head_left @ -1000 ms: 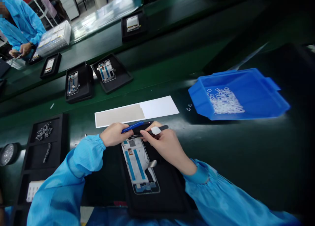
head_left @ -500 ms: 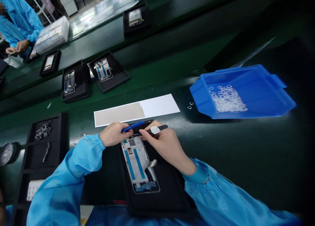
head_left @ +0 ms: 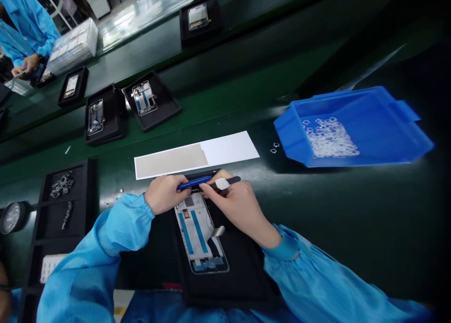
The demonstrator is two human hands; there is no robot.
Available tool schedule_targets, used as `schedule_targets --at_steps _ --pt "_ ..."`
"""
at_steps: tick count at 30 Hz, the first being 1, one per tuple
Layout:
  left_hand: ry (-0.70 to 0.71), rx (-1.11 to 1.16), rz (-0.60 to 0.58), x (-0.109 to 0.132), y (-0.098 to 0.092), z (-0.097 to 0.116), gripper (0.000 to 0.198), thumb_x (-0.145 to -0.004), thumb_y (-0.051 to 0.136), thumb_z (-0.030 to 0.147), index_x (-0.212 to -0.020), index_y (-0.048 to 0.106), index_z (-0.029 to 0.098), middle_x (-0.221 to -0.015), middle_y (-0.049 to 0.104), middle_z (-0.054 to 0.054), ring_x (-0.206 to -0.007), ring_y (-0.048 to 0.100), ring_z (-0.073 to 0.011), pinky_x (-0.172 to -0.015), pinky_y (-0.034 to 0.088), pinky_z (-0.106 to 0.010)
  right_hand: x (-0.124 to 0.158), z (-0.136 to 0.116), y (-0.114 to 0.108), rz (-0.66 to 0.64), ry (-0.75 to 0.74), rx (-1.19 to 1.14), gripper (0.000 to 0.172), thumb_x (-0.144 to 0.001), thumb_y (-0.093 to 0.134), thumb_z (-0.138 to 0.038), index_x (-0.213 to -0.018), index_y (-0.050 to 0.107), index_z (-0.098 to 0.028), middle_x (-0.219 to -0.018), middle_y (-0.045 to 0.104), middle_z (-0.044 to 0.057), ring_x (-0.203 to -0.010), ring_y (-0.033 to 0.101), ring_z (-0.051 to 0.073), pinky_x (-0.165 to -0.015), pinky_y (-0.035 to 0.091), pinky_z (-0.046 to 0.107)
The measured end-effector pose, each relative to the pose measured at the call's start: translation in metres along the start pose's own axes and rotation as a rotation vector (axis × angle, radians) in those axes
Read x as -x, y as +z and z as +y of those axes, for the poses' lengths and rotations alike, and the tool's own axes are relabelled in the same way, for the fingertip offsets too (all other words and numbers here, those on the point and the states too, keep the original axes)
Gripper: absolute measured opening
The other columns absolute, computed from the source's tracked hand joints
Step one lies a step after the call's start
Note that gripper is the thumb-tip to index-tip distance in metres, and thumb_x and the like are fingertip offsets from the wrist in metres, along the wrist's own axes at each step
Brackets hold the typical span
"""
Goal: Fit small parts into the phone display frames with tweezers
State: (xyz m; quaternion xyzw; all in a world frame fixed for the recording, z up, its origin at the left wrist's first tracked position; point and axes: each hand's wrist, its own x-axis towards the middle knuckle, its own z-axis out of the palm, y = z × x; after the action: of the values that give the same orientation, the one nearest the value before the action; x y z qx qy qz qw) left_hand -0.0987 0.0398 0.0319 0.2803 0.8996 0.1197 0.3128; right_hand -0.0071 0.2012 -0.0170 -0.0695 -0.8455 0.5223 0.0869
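Observation:
My left hand grips a blue pen-like tool that points right, over the top end of an opened phone. Black tweezers with a white piece around them are pinched in my right hand, close to the tool's tip. The phone lies in a black foam tray, showing a silver inside, two blue strips and a flex cable sticking up at its right side. My fingers hide the phone's top edge and the tweezers' tips.
Beyond the tray lies a white sheet with a beige strip. A blue bin of small white frames stands right. Left are a black compartment tray with small parts and a round dish. Phone trays line the back; a co-worker sits far left.
The blue tool has moved slightly right, its tip nearer my right hand. My left hand has shifted a little right with it; the right hand is almost still.

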Motion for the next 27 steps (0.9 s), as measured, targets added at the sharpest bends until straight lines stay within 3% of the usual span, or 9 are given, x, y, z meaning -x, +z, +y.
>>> schedule_targets --at_steps 5,13,27 --pt "-0.036 -0.128 0.018 0.0021 0.0038 0.004 0.016 -0.09 0.055 0.03 -0.097 0.067 0.023 -0.079 0.07 -0.001 -0.074 0.065 -0.02 -0.063 0.041 -0.027 0.0015 -0.0007 -0.0017 0.025 -0.035 0.039 0.024 -0.09 0.055 -0.038 -0.072 0.051 -0.024 -0.059 0.059 -0.001 -0.049 0.056 0.017 -0.048 0.039 0.027" --pt "-0.049 -0.139 0.016 0.0027 0.0058 0.0037 0.017 -0.091 0.054 0.033 -0.098 0.066 0.023 -0.081 0.072 -0.002 -0.077 0.067 -0.0219 -0.064 0.043 -0.028 0.0037 0.0025 -0.0011 0.009 -0.144 0.061 0.026 -0.092 0.054 -0.041 -0.073 0.053 -0.023 -0.062 0.058 0.0 -0.05 0.058 0.017 -0.048 0.039 0.027" --pt "-0.009 0.017 0.045 0.0012 0.006 -0.0019 0.015 -0.089 0.055 0.03 -0.085 0.066 0.021 -0.068 0.062 0.002 -0.063 0.056 -0.0151 -0.058 0.036 -0.025 0.0032 0.0021 0.0014 0.02 -0.166 0.069 0.028 -0.092 0.053 -0.041 -0.071 0.054 -0.023 -0.061 0.059 0.0 -0.047 0.055 0.015 -0.049 0.04 0.028"
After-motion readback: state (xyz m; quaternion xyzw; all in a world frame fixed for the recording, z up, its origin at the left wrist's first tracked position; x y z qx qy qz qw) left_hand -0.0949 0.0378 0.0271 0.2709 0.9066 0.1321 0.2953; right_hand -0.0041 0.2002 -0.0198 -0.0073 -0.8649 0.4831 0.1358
